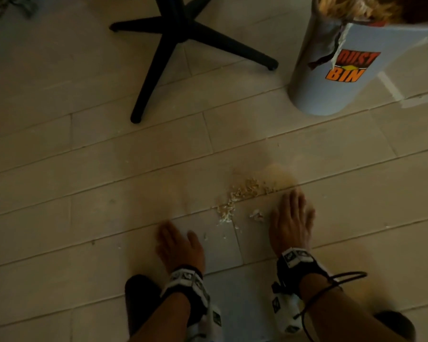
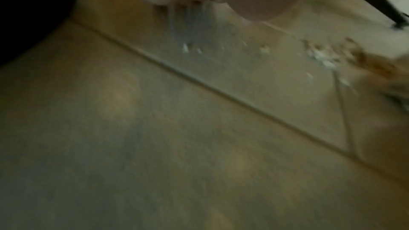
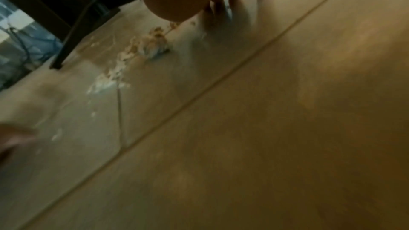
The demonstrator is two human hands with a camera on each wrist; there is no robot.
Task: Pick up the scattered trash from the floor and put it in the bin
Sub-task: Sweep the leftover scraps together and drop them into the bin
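Small pale scraps of trash (image 1: 242, 193) lie in a curved line on the tiled floor (image 1: 109, 169), with one crumpled white bit (image 1: 256, 215) close by. My right hand (image 1: 292, 218) lies flat on the floor just right of the scraps, fingers straight. My left hand (image 1: 178, 243) rests on the floor to the lower left of them and holds nothing. A light blue bin (image 1: 336, 77) labelled DUST BIN stands at the upper right, filled with similar scraps. The right wrist view shows the scraps (image 3: 124, 60); the left wrist view shows them (image 2: 323, 55) too.
A black chair base (image 1: 183, 45) with several legs stands at the upper middle, left of the bin. Cables (image 1: 8, 6) lie at the far upper left. My dark shoes (image 1: 139, 299) show at the bottom.
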